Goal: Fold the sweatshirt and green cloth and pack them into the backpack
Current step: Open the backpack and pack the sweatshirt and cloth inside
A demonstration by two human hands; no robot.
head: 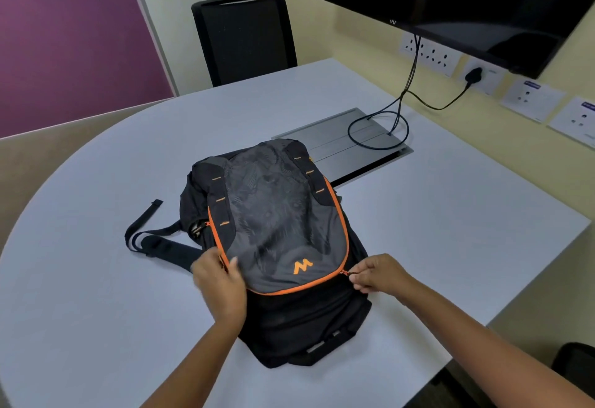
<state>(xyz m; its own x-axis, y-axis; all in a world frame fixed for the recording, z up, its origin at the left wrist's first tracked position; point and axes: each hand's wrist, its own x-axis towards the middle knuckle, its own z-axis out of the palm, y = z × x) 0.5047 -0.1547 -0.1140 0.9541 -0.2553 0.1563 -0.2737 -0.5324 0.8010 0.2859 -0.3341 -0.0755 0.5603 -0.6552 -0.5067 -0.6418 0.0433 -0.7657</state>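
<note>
Fingers of the right hand [375, 274] are pinching the small zip puller [346, 273] at the right end of the orange zipper line, while the left hand [219, 282] is gripping the left edge of the grey flap with its thumb on top.

At the largest scale, the pale grey rounded table [96, 279] is filling most of the frame, and the black and grey fabric backpack with orange trim [277, 230] is lying flat in the lower centre. Its black strap [141, 230] is trailing to the left.

To do this step well, I judge the left hand should be keeping the fabric tight while the right is drawing the puller along the orange line.

Neither sweatshirt nor green cloth is showing; whether they are inside, I cannot tell. The puller itself is too small to make out clearly.
</note>
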